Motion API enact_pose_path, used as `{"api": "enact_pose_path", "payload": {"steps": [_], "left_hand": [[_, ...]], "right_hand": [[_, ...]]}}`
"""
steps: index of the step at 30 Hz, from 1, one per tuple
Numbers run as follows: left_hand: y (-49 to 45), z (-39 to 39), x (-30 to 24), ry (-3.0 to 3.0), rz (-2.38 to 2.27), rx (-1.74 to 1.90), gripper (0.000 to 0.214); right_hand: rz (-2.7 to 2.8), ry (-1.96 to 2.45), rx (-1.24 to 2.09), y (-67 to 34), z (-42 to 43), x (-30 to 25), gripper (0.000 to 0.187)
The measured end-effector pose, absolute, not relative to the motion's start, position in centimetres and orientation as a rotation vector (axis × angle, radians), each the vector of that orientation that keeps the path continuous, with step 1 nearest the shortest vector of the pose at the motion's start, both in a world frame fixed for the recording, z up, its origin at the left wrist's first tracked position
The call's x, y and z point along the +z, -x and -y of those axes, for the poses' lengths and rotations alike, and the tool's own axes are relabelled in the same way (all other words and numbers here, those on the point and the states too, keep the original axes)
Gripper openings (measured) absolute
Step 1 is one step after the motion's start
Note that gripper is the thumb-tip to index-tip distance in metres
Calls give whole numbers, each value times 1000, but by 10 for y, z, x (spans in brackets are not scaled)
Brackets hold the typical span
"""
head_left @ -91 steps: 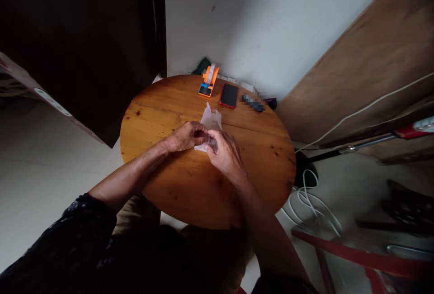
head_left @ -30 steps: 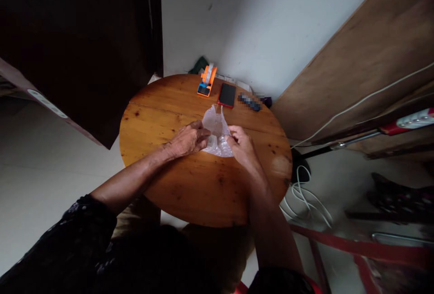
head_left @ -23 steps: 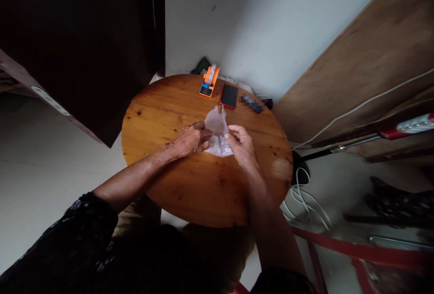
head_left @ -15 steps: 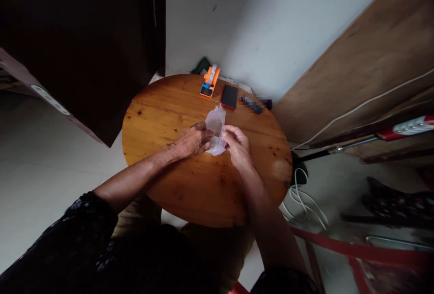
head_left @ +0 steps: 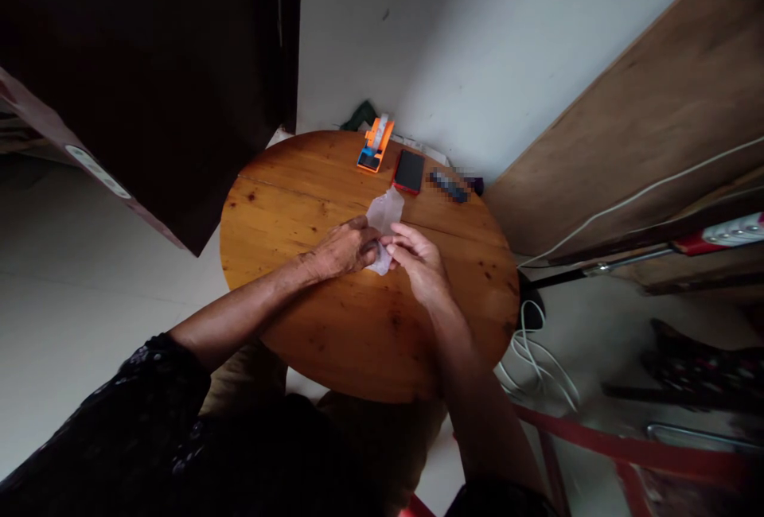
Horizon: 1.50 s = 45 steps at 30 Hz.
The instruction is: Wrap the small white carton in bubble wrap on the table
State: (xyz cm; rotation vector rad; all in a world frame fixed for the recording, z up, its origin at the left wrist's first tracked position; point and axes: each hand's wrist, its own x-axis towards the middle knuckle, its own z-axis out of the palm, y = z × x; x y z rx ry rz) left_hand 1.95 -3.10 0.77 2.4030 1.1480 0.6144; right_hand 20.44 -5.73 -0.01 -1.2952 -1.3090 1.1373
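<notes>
A thin, crinkled, see-through plastic wrap [head_left: 385, 208] lies between my hands over the middle of the round wooden table [head_left: 286, 223]. My left hand [head_left: 349, 246] is closed on its left side, fingers curled down over it. From the right, my right hand [head_left: 418, 258] pinches its edge between thumb and forefinger, close against the left fingertips. The wrap's upper part spreads out beyond the fingers, and a small piece shows below them. Whether anything is inside the wrap I cannot tell.
Along the far edge stand an orange tape dispenser [head_left: 376, 143], a phone with a red edge [head_left: 409, 171] and a blurred dark object [head_left: 449, 185]. A dark cabinet [head_left: 149, 64] is on the left, a white cable [head_left: 528, 342] and a red chair frame [head_left: 626, 441] on the right.
The right fingers have closed in toward the left fingertips, and the wrap is gathered smaller between them. The whole view has shifted slightly.
</notes>
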Motion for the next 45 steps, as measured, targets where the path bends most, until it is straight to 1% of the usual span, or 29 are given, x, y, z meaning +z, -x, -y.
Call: {"api": "enact_pose_path", "payload": {"steps": [4, 7, 11, 18, 20, 24, 26, 28, 33, 37, 41, 45], "left_hand": [[-20, 30, 5, -2325, -1158, 665, 39], [-21, 29, 4, -2242, -1157, 709, 47], [-20, 28, 4, -2114, -1129, 741, 47], [-19, 28, 11, -1927, -1123, 707, 45], [-21, 29, 13, -1905, -1158, 700, 45], [-25, 29, 12, -1901, -1197, 699, 36], [-26, 28, 9, -1894, -1203, 696, 37], [-27, 27, 6, -1882, -1210, 698, 43], [-27, 26, 1, -1871, -1197, 737, 52], [-29, 26, -2, -1866, -1192, 770, 54], [-32, 27, -3, -1870, -1227, 767, 49], [-33, 26, -3, -1959, -1243, 737, 32]], "right_hand": [[1469, 1320, 1100, -206, 56, -4, 59], [1610, 1326, 966, -203, 56, -7, 61], [1760, 1331, 777, -200, 57, -11, 63], [1872, 1379, 581, -195, 61, -15, 66], [1895, 1364, 573, -195, 63, -14, 67], [1923, 1302, 672, -197, 67, -9, 78], [1915, 1269, 739, -200, 68, -5, 81], [1890, 1241, 791, -205, 68, 0, 79], [1735, 1257, 759, -214, 62, 2, 58], [1770, 1271, 785, -212, 59, -5, 61], [1790, 1284, 784, -212, 59, -4, 60], [1715, 1343, 750, -221, 57, 2, 44]]}}
